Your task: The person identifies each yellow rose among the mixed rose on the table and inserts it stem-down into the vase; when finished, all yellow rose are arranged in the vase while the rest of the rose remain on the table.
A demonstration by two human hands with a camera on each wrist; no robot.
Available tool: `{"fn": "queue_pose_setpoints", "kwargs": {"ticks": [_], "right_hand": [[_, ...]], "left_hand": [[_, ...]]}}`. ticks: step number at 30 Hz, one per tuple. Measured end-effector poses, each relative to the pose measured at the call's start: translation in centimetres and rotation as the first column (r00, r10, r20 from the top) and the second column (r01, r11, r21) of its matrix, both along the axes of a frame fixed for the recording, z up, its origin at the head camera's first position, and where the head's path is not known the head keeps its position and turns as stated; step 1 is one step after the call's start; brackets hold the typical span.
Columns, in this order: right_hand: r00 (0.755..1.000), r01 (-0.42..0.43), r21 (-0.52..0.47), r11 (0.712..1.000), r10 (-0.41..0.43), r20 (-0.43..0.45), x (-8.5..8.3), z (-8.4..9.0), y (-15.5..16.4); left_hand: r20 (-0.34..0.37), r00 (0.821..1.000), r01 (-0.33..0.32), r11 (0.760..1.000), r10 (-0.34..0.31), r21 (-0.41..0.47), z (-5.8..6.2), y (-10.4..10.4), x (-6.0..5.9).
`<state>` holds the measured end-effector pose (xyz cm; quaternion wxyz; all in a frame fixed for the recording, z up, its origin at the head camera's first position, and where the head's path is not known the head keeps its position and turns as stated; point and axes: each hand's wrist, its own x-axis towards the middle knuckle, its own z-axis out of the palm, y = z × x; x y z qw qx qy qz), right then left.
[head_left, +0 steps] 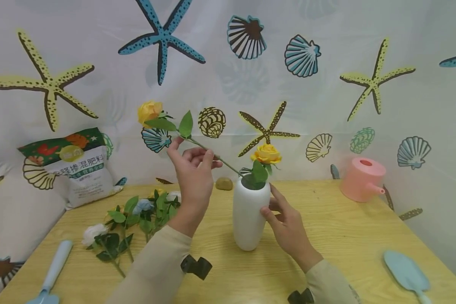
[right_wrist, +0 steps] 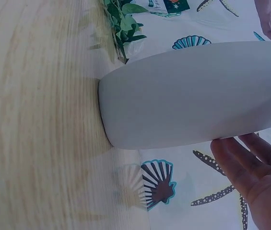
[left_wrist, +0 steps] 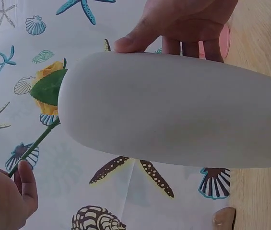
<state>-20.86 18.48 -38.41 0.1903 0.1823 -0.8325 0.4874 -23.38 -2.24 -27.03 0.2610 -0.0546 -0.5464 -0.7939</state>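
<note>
My left hand [head_left: 193, 173] pinches the stem of a yellow rose [head_left: 150, 113], its bloom up to the left and its lower stem end at the mouth of a white vase [head_left: 247, 219]. In the left wrist view, thumb and fingers close on that green stem [left_wrist: 41, 138]. The vase stands upright on the table, and my right hand [head_left: 289, 228] grips its right side near the top, thumb in front and fingers partly hidden behind. Another yellow rose [head_left: 267, 153] stands in the vase, its bloom and leaves just above the rim.
Several artificial flowers, among them a white rose [head_left: 95, 233] and a blue one [head_left: 142, 206], lie at the left. Behind them leans a fertilizer bag [head_left: 85, 173]. A blue-handled trowel [head_left: 57, 264], stone [head_left: 223, 183], pink watering can [head_left: 362, 179] and light-blue scoop [head_left: 406, 270] are also on the table.
</note>
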Motion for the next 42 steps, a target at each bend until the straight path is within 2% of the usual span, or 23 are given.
{"fn": "queue_pose_setpoints", "kwargs": {"ticks": [5, 9, 18, 24, 29, 34, 42], "right_hand": [[1.000, -0.004, -0.002, 1.000, 0.004, -0.001, 0.1, 0.1, 0.0], [1.000, -0.017, -0.007, 1.000, 0.017, -0.001, 0.0, 0.0, 0.0], [1.000, -0.006, 0.003, 1.000, 0.006, -0.001, -0.1, -0.3, 0.1], [1.000, 0.000, -0.001, 1.000, 0.000, 0.012, -0.1, -0.2, 0.1], [1.000, -0.009, -0.004, 1.000, 0.009, 0.005, -0.1, -0.2, 0.1], [1.000, -0.005, 0.002, 1.000, 0.005, 0.001, -0.1, -0.2, 0.1], [1.000, -0.005, 0.004, 1.000, 0.004, 0.009, 0.0, -0.1, 0.0]], "left_hand": [[-0.030, 1.000, -0.011, 0.993, 0.008, -0.118, 0.1, 0.2, -0.3], [-0.072, 0.997, -0.041, 0.984, 0.029, -0.172, 0.3, 0.2, -0.5], [-0.154, 0.988, -0.061, 0.955, 0.017, -0.289, 1.2, -0.1, -0.7], [-0.222, 0.974, -0.104, 0.945, 0.035, -0.309, 2.1, -0.5, -0.6], [-0.235, 0.971, -0.108, 0.947, 0.036, -0.302, 2.3, -0.7, -0.6], [-0.207, 0.978, -0.085, 0.940, 0.016, -0.329, 1.8, -0.5, -0.8], [-0.114, 0.992, 0.002, 0.902, -0.057, -0.431, -0.9, 0.7, -0.7]]}}
